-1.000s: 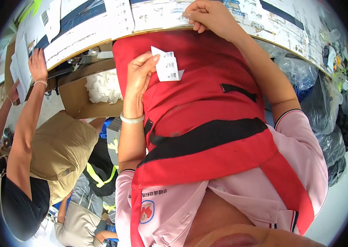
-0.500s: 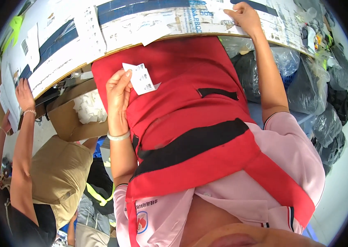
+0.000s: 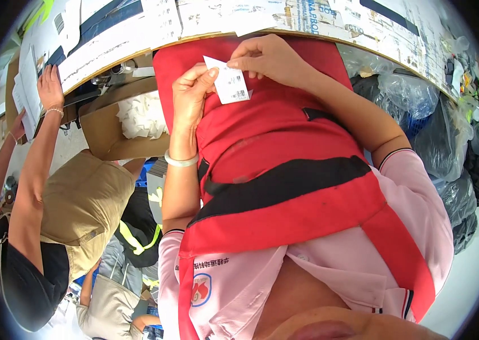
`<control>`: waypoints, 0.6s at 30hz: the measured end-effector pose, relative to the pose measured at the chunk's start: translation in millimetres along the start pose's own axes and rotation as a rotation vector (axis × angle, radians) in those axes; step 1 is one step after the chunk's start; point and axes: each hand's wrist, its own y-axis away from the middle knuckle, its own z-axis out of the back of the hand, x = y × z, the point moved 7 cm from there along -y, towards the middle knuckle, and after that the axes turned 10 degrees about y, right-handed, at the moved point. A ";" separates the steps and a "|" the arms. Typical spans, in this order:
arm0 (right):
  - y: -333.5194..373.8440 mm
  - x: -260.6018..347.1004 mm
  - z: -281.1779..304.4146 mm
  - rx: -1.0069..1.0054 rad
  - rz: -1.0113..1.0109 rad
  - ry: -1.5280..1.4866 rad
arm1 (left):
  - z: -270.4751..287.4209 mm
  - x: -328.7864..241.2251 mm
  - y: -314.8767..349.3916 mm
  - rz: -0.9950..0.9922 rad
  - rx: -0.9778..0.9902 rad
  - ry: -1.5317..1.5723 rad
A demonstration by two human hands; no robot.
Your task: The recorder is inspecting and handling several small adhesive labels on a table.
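Observation:
In front of my red apron, my left hand pinches a small sheet of white labels with dark printing, thumb on its left edge. My right hand reaches across from the right, and its closed thumb and fingertips grip the sheet's upper right edge. Whether a single label is lifted there is too small to tell. One corner of the sheet sticks out at the lower right.
Beyond the apron runs a worktable covered with worn white board and papers. At left stand an open cardboard box holding crumpled white paper and a co-worker with hands at the table edge. Plastic bags pile up at right.
My right hand has come from the tabletop down to the label sheet and taken hold of its upper edge. My left hand keeps its pinch. The whole view has shifted a little.

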 end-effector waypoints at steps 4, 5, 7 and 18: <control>-0.2 -0.8 0.2 -0.111 0.157 0.085 | -6.0 -5.4 0.4 -0.032 0.002 -0.062; 0.4 0.5 -1.3 -0.109 0.156 0.087 | -9.6 -6.1 0.0 0.022 0.011 -0.036; 16.8 34.5 -4.4 -0.356 0.520 0.738 | -8.2 -1.6 -1.7 0.075 0.021 -0.009; 25.6 16.9 82.0 -0.619 0.220 0.572 | 12.6 2.8 -9.5 0.066 -0.099 0.201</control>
